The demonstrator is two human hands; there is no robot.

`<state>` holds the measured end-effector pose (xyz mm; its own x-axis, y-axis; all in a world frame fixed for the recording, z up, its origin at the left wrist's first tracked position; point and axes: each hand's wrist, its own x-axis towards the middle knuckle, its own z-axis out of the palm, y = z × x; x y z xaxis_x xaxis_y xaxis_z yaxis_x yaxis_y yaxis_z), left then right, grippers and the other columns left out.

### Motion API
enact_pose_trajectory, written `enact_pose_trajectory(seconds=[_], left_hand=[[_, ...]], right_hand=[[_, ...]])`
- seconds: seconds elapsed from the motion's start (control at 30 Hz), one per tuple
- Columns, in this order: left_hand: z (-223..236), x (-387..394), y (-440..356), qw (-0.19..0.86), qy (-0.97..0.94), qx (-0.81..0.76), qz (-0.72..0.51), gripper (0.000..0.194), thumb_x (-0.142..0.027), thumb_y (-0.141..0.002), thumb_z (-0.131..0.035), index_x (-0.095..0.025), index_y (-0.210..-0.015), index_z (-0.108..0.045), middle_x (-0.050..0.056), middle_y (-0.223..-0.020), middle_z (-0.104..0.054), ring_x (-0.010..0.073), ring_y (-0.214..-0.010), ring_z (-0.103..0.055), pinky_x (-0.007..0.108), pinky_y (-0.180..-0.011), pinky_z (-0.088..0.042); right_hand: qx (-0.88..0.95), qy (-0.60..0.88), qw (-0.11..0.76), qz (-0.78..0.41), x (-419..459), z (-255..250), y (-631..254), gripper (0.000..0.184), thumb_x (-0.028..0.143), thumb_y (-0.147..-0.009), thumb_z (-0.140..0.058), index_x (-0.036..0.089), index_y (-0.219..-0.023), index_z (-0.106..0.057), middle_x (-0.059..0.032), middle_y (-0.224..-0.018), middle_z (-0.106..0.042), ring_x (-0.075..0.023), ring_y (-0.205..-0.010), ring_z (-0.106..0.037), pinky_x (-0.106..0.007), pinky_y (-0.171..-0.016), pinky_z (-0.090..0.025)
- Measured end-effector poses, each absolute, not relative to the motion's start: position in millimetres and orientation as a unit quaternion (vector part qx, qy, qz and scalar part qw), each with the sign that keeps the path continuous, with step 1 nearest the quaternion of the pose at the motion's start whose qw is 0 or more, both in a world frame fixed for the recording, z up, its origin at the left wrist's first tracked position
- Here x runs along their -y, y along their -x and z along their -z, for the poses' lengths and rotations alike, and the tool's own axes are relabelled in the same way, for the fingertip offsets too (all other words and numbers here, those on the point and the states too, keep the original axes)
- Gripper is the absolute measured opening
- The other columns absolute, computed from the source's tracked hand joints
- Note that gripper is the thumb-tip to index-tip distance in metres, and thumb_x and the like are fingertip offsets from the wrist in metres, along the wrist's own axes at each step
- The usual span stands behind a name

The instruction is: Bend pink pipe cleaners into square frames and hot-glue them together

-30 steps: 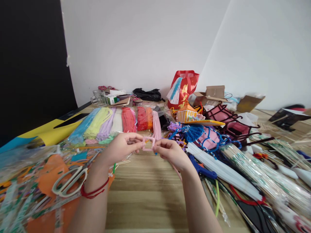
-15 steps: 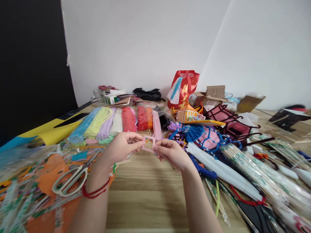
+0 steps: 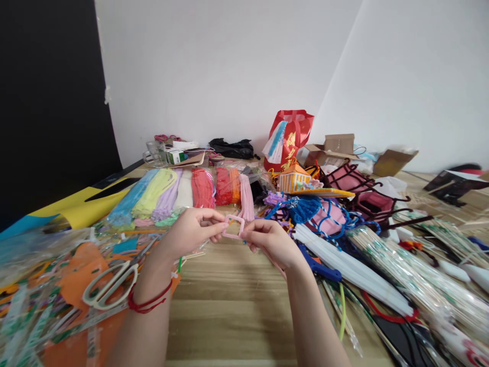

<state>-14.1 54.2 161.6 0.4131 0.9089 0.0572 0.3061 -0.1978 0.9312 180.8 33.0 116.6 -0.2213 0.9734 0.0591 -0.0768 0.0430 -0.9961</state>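
Note:
Between my hands, above the wooden table (image 3: 229, 311), is a pink pipe cleaner (image 3: 234, 218) bent into a small square loop. My left hand (image 3: 194, 232) pinches the loop's left side with thumb and forefinger. At its right side my right hand (image 3: 270, 240) pinches it too; a pink length shows below that palm, by the wrist. Just behind the loop lies a bundle of pink pipe cleaners (image 3: 246, 198). Scissors with cream handles (image 3: 110, 286) lie beside my left forearm.
Bagged pipe cleaners in several colours (image 3: 155, 193) lie along the back. On the right are a blue-handled tool (image 3: 321, 267), white strips (image 3: 355, 272) and packs of wooden sticks (image 3: 405, 275). Orange scraps (image 3: 82, 278) cover the left. A red bag (image 3: 292, 137) stands by the wall.
Both hands keep their pinch on the pink loop. The loop tilts slightly, and my right hand's fingers shift a little. Nothing else has visibly moved.

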Motion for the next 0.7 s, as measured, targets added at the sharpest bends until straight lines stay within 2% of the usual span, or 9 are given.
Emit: enact_pose_trajectory(seconds=[0.23,0.5,0.7], left_hand=[[-163.9,-52.5,13.2,0.471,-0.698,-0.435,-0.317,0.014,-0.027,-0.073,-0.065,-0.013,-0.074,-0.067,0.002,-0.063,-0.066,0.0110,-0.055,-0.059,0.021,-0.054,-0.050],[-167.5,-51.0,12.9,0.471,-0.699,-0.436,-0.314,0.013,-0.027,-0.071,-0.066,-0.014,-0.069,-0.066,0.001,-0.059,-0.064,0.0113,-0.054,-0.059,0.023,-0.055,-0.052],[-167.1,-51.4,11.6,0.477,-0.694,-0.438,-0.313,0.012,-0.026,-0.071,-0.067,-0.014,-0.069,-0.066,0.001,-0.059,-0.065,0.0112,-0.054,-0.060,0.023,-0.055,-0.052]], right_hand=[[0.545,0.429,0.466,-0.549,-34.2,-115.8,-181.3,0.013,0.028,-0.064,-0.070,0.015,-0.062,-0.068,0.0008,-0.056,-0.055,-0.0096,-0.050,-0.041,-0.024,-0.050,-0.032],[0.551,0.415,0.468,-0.552,-32.9,-116.2,-182.4,0.008,0.022,-0.065,-0.067,0.015,-0.061,-0.070,-0.0001,-0.059,-0.057,-0.0091,-0.050,-0.041,-0.024,-0.050,-0.030],[0.551,0.437,0.456,-0.546,-32.9,-116.1,-182.8,0.012,0.027,-0.066,-0.069,0.016,-0.062,-0.069,0.0011,-0.056,-0.054,-0.0096,-0.049,-0.039,-0.025,-0.049,-0.029]])
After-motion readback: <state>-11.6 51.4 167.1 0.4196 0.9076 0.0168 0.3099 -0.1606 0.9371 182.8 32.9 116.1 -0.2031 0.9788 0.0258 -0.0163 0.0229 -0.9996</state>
